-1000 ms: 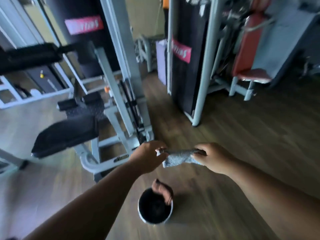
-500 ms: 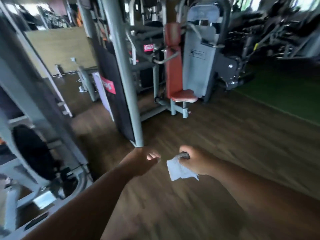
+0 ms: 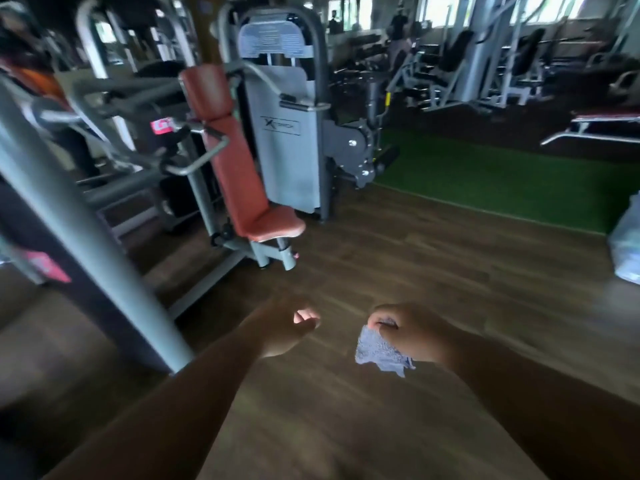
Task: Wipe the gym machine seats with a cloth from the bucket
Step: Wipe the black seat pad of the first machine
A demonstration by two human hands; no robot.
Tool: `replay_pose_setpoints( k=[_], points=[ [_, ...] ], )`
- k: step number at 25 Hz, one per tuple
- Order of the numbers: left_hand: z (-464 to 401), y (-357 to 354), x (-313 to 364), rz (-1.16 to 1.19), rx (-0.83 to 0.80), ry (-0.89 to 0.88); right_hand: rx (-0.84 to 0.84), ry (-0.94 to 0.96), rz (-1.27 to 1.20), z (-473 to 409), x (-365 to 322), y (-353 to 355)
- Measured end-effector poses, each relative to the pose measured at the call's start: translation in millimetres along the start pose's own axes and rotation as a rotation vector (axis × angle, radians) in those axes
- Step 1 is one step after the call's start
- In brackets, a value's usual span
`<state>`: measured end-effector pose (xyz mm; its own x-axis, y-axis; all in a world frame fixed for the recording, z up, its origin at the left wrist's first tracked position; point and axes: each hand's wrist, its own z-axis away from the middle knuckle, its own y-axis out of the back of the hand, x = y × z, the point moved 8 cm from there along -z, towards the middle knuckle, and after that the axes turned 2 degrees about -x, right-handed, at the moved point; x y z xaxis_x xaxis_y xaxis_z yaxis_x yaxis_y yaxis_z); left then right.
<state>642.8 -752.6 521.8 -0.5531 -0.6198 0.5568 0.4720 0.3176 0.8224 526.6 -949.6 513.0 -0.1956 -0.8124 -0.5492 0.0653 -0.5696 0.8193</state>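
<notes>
My right hand (image 3: 412, 332) grips a pale grey-blue cloth (image 3: 379, 351) that hangs crumpled below its fingers, over the wooden floor. My left hand (image 3: 289, 325) is held out beside it, a short way to the left, holding nothing, its fingers loosely curled. Ahead and to the left stands a grey gym machine (image 3: 284, 133) with a red-brown seat (image 3: 273, 225) and a tall red-brown backrest (image 3: 225, 140). The bucket is out of view.
A thick grey slanted post (image 3: 86, 237) of another machine crosses the left side. A green turf strip (image 3: 502, 174) lies beyond the wooden floor, with more machines and benches (image 3: 588, 126) behind it. A pale plastic bag (image 3: 628, 244) sits at the right edge.
My left hand has let go of the cloth, which only my right hand holds now. The view has swung up and right, off the bucket, toward the red-seated machine, which looks nearer.
</notes>
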Motion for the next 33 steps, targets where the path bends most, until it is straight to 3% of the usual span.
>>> replay_pose_setpoints(
  k=[6, 10, 20, 33],
  points=[
    [-187, 7, 73, -0.098, -0.112, -0.202, 0.169, -0.175, -0.1, -67, 95, 112],
    [-314, -8, 134, -0.154, -0.123, -0.277, 0.251, -0.18, -0.108, -117, 180, 190],
    [-590, -43, 272, -0.241, -0.127, -0.283, 0.197, -0.207, -0.024, -255, 383, 382],
    [-986, -38, 355, -0.277, -0.148, -0.379, 0.293, -0.303, 0.037, -500, 588, 576]
  ],
)
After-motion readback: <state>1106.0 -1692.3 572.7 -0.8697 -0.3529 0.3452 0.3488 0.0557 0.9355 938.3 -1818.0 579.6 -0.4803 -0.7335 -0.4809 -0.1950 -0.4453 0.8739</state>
